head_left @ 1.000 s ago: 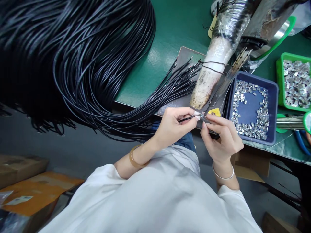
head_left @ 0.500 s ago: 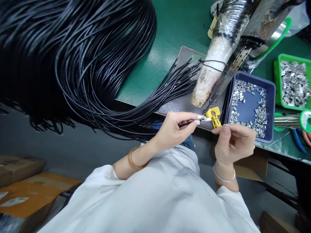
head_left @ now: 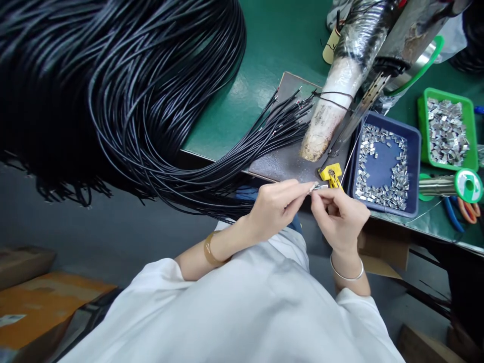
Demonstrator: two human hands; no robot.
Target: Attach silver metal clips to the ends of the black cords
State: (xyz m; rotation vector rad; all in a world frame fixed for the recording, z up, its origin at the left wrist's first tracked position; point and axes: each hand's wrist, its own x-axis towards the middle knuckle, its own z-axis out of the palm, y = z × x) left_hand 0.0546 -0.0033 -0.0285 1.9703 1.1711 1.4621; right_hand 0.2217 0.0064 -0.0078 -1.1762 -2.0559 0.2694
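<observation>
My left hand (head_left: 278, 204) is closed in a pinch on a cable end near the table's front edge. A small metal connector (head_left: 321, 186) shows at its fingertips, in front of the yellow fixture (head_left: 331, 174). My right hand (head_left: 338, 214) is pinched close beside it, its fingertips at the connector; what they hold is too small to make out. A thin wire runs up from near the right hand past the soldering iron (head_left: 359, 108). Many black cables (head_left: 242, 156) lie behind the left hand, their stripped ends on the dark board (head_left: 278, 166).
A blue tray (head_left: 414, 174) of small metal parts is right of the fixture, with a green basket (head_left: 471, 131) of metal shells beyond. A solder spool (head_left: 468, 185) and pliers (head_left: 454, 214) lie near the right edge. A white wrapped tube (head_left: 330, 108) hangs over the board.
My right hand has moved left from the yellow fixture to the fingertips of my left hand. The view has shifted slightly, and a thin wire now shows beside the blue tray.
</observation>
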